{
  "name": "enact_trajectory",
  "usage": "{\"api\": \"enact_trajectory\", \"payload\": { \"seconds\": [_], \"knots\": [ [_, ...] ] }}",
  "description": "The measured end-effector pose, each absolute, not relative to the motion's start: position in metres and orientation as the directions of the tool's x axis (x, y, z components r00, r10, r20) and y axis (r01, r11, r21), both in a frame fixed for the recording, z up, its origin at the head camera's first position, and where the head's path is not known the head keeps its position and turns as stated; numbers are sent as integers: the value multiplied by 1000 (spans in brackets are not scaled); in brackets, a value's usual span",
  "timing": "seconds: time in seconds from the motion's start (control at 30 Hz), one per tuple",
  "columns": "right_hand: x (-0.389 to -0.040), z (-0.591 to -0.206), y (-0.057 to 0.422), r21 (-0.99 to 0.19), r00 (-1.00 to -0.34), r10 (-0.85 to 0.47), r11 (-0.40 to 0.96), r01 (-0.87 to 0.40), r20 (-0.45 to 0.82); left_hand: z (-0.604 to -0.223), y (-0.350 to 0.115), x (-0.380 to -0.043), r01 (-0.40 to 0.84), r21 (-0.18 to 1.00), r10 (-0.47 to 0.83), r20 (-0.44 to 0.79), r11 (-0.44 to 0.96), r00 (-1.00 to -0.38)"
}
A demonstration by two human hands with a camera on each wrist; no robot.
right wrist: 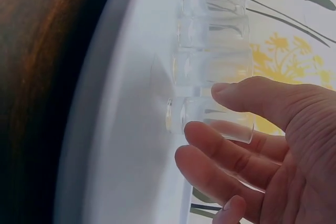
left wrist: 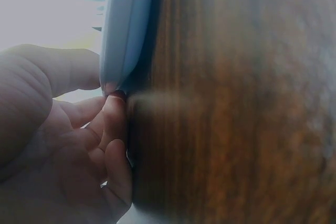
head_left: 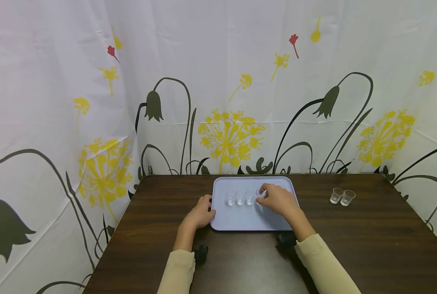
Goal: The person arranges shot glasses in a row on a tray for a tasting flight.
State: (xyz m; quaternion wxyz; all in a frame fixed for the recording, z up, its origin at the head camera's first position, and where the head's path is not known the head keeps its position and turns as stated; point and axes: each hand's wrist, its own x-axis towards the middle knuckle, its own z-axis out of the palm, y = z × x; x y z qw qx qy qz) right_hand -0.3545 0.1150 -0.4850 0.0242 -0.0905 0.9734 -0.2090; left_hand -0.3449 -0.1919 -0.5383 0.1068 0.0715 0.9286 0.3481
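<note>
The table [head_left: 351,245] is dark brown wood grain. A white curtain [head_left: 218,81] printed with yellow dandelions, red flowers and dark bell-shaped blooms hangs behind it and along both sides.

A pale blue tray [head_left: 240,222] lies flat at the centre of the table, near its far edge. Four small clear cups stand on the tray in a row running left to right; the three left cups [head_left: 240,198] stand close together and upright. Two more clear cups [head_left: 342,197] stand side by side on the bare table, well apart from the tray on my right. Nothing lies between the tray and those two cups.

My left hand [head_left: 201,214] rests on the table against the tray's left edge, fingers loosely curled, fingertips [left wrist: 116,103] touching the tray rim; it grips nothing.

My right hand [head_left: 277,200] is over the tray. Thumb and fingers [right wrist: 220,148] pinch the rightmost cup [right wrist: 210,119] of the row. Whether its base touches the tray, I cannot tell.
</note>
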Motion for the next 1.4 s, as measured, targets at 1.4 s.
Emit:
{"api": "enact_trajectory", "payload": {
  "seconds": [1.4],
  "knots": [
    [-332, -454, 222, -391, -995, -77, 919, -47, -62, -537, -191, -342, 63, 671, 197, -126, 739, -972]
  ]
}}
